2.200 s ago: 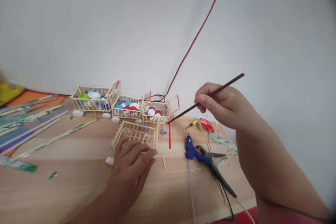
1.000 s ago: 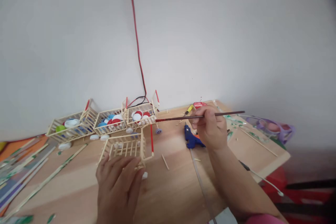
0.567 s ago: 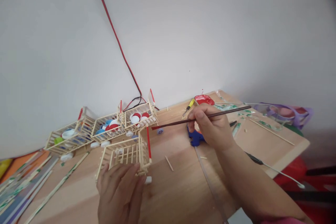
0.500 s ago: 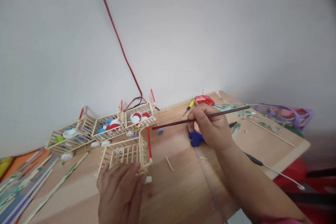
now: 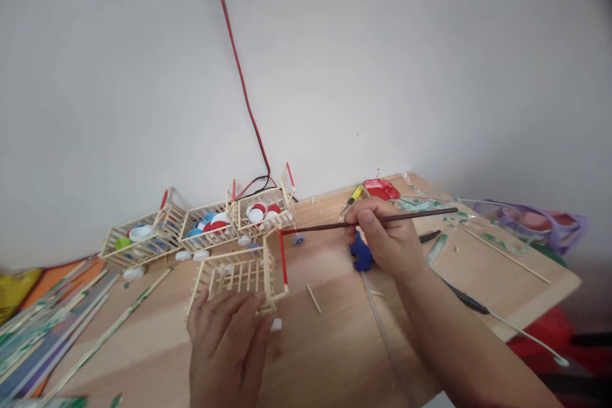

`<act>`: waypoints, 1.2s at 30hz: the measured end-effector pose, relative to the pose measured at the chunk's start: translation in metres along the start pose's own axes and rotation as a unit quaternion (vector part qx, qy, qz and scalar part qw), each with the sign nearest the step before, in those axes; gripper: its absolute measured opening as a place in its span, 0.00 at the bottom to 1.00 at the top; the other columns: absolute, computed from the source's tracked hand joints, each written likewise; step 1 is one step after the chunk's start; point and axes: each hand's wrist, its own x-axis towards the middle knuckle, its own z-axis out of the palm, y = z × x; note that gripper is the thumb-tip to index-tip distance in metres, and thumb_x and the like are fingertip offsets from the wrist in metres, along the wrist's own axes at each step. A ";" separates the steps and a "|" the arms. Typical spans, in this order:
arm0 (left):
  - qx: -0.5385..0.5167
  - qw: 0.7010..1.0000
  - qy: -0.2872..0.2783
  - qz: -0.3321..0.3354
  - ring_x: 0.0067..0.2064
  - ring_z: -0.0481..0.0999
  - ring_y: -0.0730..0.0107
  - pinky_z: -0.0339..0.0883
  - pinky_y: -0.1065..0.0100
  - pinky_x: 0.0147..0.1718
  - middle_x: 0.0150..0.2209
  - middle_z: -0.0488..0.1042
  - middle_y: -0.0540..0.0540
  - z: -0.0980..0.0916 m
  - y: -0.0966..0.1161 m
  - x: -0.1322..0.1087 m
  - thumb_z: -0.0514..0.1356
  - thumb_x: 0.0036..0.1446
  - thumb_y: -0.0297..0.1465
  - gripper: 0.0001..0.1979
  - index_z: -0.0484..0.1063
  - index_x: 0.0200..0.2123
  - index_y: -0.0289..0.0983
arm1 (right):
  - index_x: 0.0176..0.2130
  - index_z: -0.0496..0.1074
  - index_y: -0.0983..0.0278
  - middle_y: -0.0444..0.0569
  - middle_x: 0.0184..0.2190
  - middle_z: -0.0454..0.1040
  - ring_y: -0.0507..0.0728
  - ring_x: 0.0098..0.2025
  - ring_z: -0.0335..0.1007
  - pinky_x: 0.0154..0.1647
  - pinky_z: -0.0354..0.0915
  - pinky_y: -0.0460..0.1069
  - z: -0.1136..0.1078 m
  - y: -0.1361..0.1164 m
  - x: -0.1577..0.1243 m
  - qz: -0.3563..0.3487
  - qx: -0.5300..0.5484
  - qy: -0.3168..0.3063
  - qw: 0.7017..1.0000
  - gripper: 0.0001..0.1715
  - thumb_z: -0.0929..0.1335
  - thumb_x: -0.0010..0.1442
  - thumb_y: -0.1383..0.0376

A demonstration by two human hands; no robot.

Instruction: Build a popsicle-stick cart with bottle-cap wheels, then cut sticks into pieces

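Note:
A small cart of thin wooden sticks [image 5: 238, 272] stands on the table in front of me. My left hand [image 5: 229, 338] curls over its near side, and the fingertips are partly hidden there. A dark paintbrush [image 5: 325, 227] is pinched in my right hand [image 5: 382, 236]. The brush lies nearly level, with its red tip at the top of the red-painted post [image 5: 283, 258] on the cart's right end. Just below that end sits a white cap [image 5: 276, 325].
Three more stick carts with bottle caps inside line the wall, the rightmost one [image 5: 265, 213] nearest the brush. A dish of red paint [image 5: 381, 189] and a blue glue gun [image 5: 362, 255] lie at right. Wrapped sticks [image 5: 71, 325] lie at left.
The brush tip has gone from just above and beside the red post to touching its top. The whole view has shifted slightly; my left hand stays on the cart.

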 end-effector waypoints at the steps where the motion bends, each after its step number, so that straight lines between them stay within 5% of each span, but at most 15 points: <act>1: -0.002 1.000 0.001 -0.005 0.45 0.70 0.60 0.53 0.48 0.56 0.40 0.72 0.43 0.000 0.001 0.000 0.60 0.55 0.21 0.16 0.69 0.47 0.38 | 0.33 0.71 0.62 0.43 0.23 0.71 0.50 0.24 0.69 0.26 0.66 0.46 0.000 0.000 0.000 -0.001 0.000 -0.001 1.000 0.12 0.64 0.66 0.60; 25: 0.006 1.000 -0.001 -0.029 0.44 0.71 0.59 0.55 0.45 0.57 0.39 0.73 0.44 0.000 0.002 0.000 0.62 0.55 0.23 0.16 0.69 0.47 0.40 | 0.29 0.71 0.63 0.43 0.19 0.70 0.50 0.18 0.64 0.19 0.60 0.46 -0.003 -0.006 -0.005 0.002 0.122 -0.051 0.991 0.17 0.66 0.63 0.54; 36: 0.000 1.000 0.003 -0.025 0.45 0.72 0.59 0.56 0.45 0.57 0.39 0.74 0.44 0.002 -0.001 -0.004 0.62 0.55 0.23 0.17 0.69 0.47 0.41 | 0.30 0.72 0.63 0.43 0.22 0.70 0.49 0.22 0.68 0.24 0.65 0.45 -0.002 0.003 0.003 0.029 0.078 0.002 0.997 0.16 0.66 0.64 0.55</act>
